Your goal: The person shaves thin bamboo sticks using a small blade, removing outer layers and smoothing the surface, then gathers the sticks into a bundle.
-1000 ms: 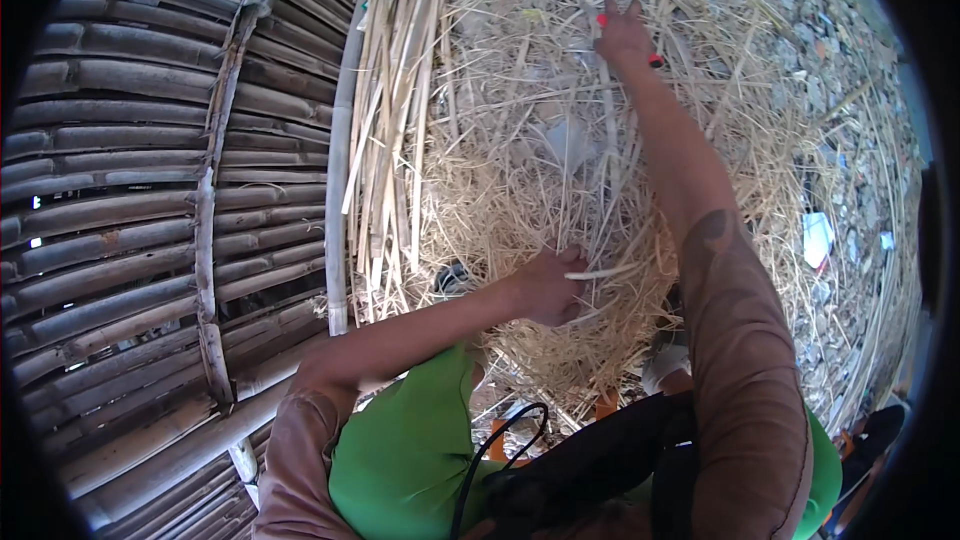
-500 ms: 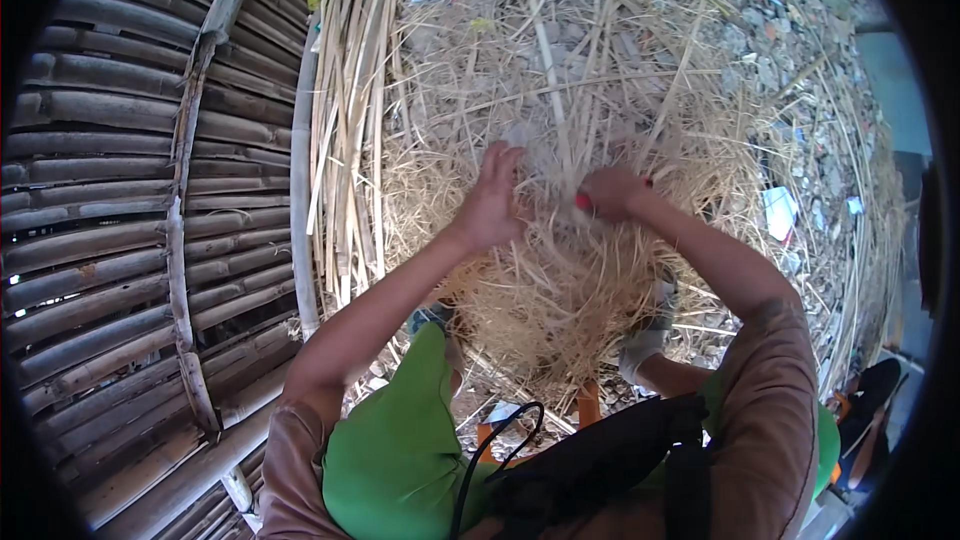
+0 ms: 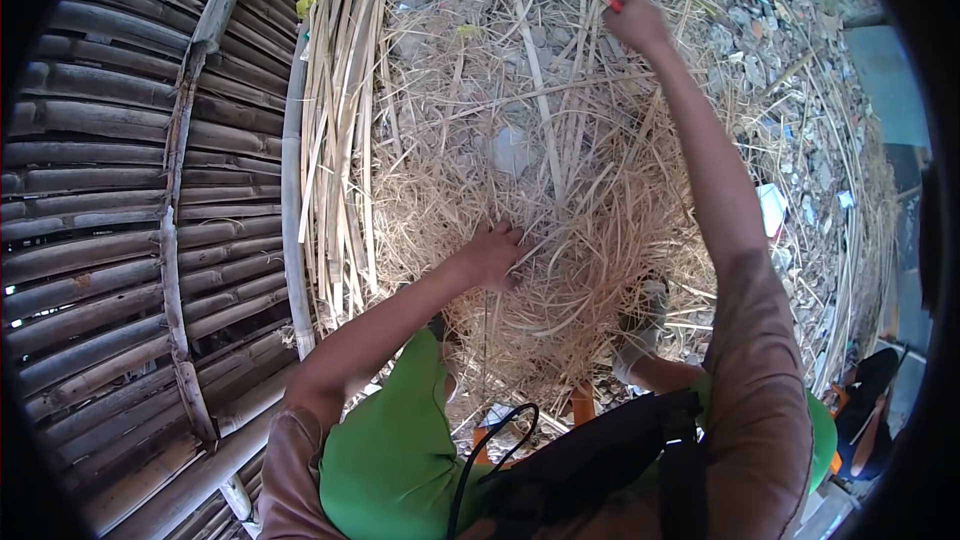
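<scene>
My left hand (image 3: pixel 490 258) is low over the heap of pale bamboo shavings (image 3: pixel 560 300), its fingers curled. Whatever it grips cannot be told apart from the shavings; a thin dark line, perhaps a narrow strip, runs down below it. Farther out and to the right, my right hand (image 3: pixel 640 28) is closed on a red-handled tool (image 3: pixel 614 4) at the end of my stretched arm. Only a bit of red shows at its left side, and any blade is hidden or blurred. One long bamboo strip (image 3: pixel 535 70) lies on the shavings between and beyond my hands.
Along the left stands a wall of bamboo slats (image 3: pixel 90 180), with a bundle of long split strips (image 3: pixel 345 110) beside it. Rubble (image 3: pixel 745 60) and a white scrap (image 3: pixel 772 208) lie to the right. My green-clad knee (image 3: pixel 395 440) is near. Another person (image 3: pixel 870 410) shows at the lower right.
My right hand has swung far forward and slightly right with the red-handled tool, straightening the arm. My left hand has drawn back toward me and its fingers have curled. A pale flat piece is now uncovered.
</scene>
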{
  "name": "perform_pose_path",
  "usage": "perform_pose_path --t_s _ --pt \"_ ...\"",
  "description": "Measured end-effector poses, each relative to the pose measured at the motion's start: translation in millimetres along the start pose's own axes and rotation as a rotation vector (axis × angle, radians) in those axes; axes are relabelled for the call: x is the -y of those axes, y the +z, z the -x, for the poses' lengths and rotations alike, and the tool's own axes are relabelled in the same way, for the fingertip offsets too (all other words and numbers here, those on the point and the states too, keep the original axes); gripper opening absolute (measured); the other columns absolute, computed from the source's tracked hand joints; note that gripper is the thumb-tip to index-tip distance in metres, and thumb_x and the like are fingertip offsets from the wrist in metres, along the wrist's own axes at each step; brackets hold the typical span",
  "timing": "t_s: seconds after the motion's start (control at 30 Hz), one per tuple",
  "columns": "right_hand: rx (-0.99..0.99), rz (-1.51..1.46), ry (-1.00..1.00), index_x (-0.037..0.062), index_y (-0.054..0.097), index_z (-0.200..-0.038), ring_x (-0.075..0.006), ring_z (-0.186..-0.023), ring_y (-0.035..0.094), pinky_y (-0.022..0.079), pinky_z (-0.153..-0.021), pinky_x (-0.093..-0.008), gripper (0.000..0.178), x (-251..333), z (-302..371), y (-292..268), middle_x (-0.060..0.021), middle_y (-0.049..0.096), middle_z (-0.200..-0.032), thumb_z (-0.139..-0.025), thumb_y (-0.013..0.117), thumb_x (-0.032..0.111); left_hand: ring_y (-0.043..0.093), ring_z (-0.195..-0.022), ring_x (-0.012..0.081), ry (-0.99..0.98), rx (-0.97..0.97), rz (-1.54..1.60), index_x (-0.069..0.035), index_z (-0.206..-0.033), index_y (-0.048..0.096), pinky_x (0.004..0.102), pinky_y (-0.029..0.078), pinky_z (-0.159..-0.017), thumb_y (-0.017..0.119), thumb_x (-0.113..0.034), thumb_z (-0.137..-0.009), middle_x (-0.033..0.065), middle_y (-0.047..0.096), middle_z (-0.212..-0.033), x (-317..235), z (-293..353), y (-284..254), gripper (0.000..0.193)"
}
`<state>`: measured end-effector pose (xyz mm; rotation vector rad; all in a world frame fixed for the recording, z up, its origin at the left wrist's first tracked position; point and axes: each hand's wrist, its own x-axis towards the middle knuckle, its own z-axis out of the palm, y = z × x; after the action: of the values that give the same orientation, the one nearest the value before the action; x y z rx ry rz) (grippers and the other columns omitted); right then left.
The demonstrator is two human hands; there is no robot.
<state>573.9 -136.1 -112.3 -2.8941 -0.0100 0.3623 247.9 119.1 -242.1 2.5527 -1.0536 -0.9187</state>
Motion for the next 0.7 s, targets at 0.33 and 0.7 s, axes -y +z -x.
perform_pose_path --t_s 0.33,0.7 --pt "-0.017 -0.029 0.302 -0.0145 0.017 -0.150 -0.0311 -0.125 0.061 0.053 -0.099 -0.0386 0.127 64.3 -33.0 160.7 -0.0226 0.059 -0.136 -0.067 0.084 0.055 0.031 -0.144 0.0374 -0.057 -0.002 0.102 -0.014 -0.148 0.049 0.0596 0.029 -0.113 0.079 -0.038 -0.072 0.0172 0.045 -0.149 3.2 26.5 6.2 0.085" --pt "0.014 -0.191 0.417 -0.0147 0.015 -0.149 -0.0318 -0.115 0.067 0.056 -0.095 -0.0395 0.116 29.6 -49.7 166.1 -0.0222 0.063 -0.130 -0.072 0.084 0.037 0.034 -0.141 0.0351 -0.042 -0.056 0.102 -0.014 -0.146 0.052 0.0554 0.034 -0.110 0.077 -0.038 -0.076 0.0159 0.046 -0.147 6.5 31.7 10.7 0.079"
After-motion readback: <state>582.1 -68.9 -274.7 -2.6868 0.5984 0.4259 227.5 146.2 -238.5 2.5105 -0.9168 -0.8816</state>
